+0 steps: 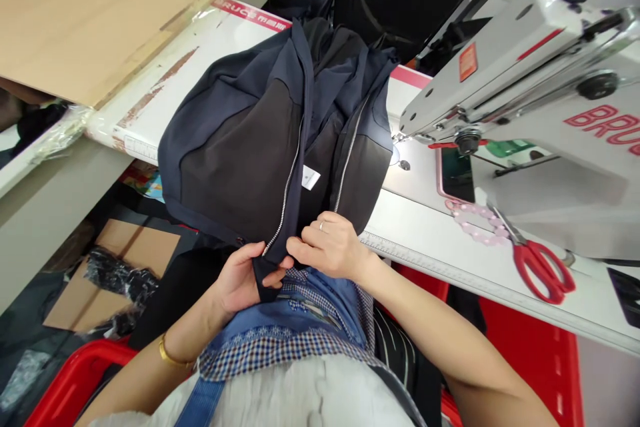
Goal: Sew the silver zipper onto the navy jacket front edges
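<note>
A dark navy and black garment (230, 167) with a metal zipper down each front edge is spread over the sewing table and hangs off its front edge. My left hand (245, 280) pinches the lower end of the left zipper edge, its fingers partly behind the cloth. Just right of it, my right hand (330, 245), with a ring on one finger, is closed on the garment near the bottom of the other zipper. A small white label (310, 177) shows between the two zipper edges.
The sewing machine (530, 73) stands right of the garment. A phone (456, 173), a beaded bracelet (480, 223) and red-handled scissors (543, 270) lie on the table (415, 220). Cardboard (100, 13) covers the surface at the upper left. Red bins flank my lap.
</note>
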The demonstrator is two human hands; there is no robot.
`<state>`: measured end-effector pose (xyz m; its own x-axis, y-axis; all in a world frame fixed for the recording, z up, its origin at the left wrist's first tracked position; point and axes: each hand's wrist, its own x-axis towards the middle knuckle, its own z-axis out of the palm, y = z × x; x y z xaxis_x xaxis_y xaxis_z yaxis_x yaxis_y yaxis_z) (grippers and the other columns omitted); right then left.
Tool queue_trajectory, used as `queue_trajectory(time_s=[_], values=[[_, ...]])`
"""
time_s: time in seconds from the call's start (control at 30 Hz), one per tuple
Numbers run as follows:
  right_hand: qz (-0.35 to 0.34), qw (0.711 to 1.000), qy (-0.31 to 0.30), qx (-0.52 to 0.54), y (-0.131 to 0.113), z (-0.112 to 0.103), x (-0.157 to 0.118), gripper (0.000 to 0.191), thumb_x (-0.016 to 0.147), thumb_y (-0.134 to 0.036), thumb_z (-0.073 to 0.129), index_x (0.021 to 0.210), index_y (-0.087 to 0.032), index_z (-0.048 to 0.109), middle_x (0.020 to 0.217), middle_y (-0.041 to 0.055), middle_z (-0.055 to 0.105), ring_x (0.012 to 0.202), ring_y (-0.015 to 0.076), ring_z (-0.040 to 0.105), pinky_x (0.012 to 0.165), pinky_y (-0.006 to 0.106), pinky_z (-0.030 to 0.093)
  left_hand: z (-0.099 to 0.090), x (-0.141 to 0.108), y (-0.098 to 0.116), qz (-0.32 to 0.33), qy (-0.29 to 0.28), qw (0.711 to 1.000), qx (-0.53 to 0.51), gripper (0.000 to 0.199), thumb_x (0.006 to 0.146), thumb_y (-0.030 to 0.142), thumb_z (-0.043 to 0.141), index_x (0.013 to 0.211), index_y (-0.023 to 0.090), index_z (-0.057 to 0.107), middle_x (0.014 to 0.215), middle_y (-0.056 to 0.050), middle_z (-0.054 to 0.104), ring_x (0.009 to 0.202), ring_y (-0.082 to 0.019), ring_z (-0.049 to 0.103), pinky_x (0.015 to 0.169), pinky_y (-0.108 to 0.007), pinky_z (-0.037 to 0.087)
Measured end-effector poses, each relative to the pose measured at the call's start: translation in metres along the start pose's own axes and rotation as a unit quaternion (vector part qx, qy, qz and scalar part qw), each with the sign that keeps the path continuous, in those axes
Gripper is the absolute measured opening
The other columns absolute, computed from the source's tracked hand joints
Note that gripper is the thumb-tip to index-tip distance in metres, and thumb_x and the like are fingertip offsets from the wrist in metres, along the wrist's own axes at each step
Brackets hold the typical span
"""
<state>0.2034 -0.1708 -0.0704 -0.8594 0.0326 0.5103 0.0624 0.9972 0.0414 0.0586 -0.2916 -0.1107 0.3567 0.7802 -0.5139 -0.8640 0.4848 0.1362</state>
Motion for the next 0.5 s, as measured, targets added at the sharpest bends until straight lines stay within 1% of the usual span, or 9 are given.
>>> queue_trajectory(time_s=[0.1,0.17,0.2,0.27,0.33,0.43,0.5], values=[[0.003,1.000,0.004,0.002,-0.001,0.000,-0.002,0.028,0.092,-0.034,0.040,0.075,-0.023,0.059,0.052,-0.0055,0.033,0.049,0.0087,0.029,0.053,0.027,0.019,0.005,0.003,-0.001,-0.014,0.003,0.999,-0.038,0.017,0.067,0.026,0.055,0.067,0.011,0.062,0.061,-0.003,0.057,0.039,-0.003,0.032,0.036,-0.015,0.028],[0.006,1.000,-0.013,0.006,-0.001,-0.001,-0.002,0.027,0.092,-0.035,0.040,0.077,-0.024,0.059,0.052,-0.0056,0.033,0.050,0.0087,0.030,0.053,0.027,0.019,0.008,0.003,-0.004,-0.022,0.000,0.999,-0.035,0.015,0.065,0.025,0.056,0.064,0.011,0.061,0.055,-0.001,0.053,0.038,-0.002,0.030,0.033,-0.012,0.024],[0.007,1.000,-0.029,0.009,-0.001,-0.001,-0.003,0.027,0.093,-0.035,0.039,0.078,-0.025,0.059,0.052,-0.0057,0.033,0.050,0.0086,0.031,0.053,0.027,0.019,0.010,0.002,-0.006,-0.023,0.000,0.999,-0.037,0.014,0.064,0.025,0.057,0.063,0.012,0.061,0.054,0.000,0.051,0.038,-0.002,0.029,0.032,-0.011,0.024],[0.005,0.998,-0.059,0.018,0.000,-0.003,-0.004,0.026,0.093,-0.036,0.037,0.082,-0.026,0.058,0.053,-0.0059,0.034,0.051,0.0085,0.032,0.053,0.028,0.018,0.014,0.001,-0.008,-0.017,0.005,0.999,-0.050,0.014,0.062,0.026,0.059,0.064,0.012,0.061,0.054,0.001,0.050,0.037,-0.001,0.028,0.033,-0.011,0.027],[-0.001,0.997,-0.071,0.025,0.002,-0.006,-0.004,0.025,0.093,-0.036,0.036,0.086,-0.027,0.057,0.054,-0.0062,0.035,0.052,0.0084,0.034,0.053,0.028,0.018,0.018,-0.001,-0.009,-0.010,0.010,0.998,-0.066,0.015,0.060,0.026,0.062,0.069,0.014,0.061,0.056,0.003,0.051,0.037,0.000,0.029,0.034,-0.011,0.033],[-0.012,0.997,-0.072,0.013,0.004,-0.011,-0.002,0.022,0.094,-0.026,0.033,0.090,-0.027,0.055,0.056,-0.0066,0.042,0.052,0.0079,0.039,0.053,0.028,0.017,0.023,-0.002,-0.008,-0.007,0.001,0.998,-0.068,0.013,0.057,0.022,0.064,0.068,0.015,0.060,0.055,0.005,0.048,0.036,0.000,0.031,0.035,-0.012,0.036],[-0.012,0.994,-0.106,0.005,0.003,-0.014,-0.001,0.024,0.095,-0.022,0.030,0.091,-0.026,0.054,0.059,-0.0061,0.047,0.053,0.0078,0.043,0.052,0.028,0.018,0.022,-0.002,-0.005,-0.005,0.010,0.999,-0.045,0.009,0.057,0.018,0.065,0.062,0.015,0.058,0.053,0.005,0.046,0.037,-0.001,0.035,0.035,-0.012,0.035]])
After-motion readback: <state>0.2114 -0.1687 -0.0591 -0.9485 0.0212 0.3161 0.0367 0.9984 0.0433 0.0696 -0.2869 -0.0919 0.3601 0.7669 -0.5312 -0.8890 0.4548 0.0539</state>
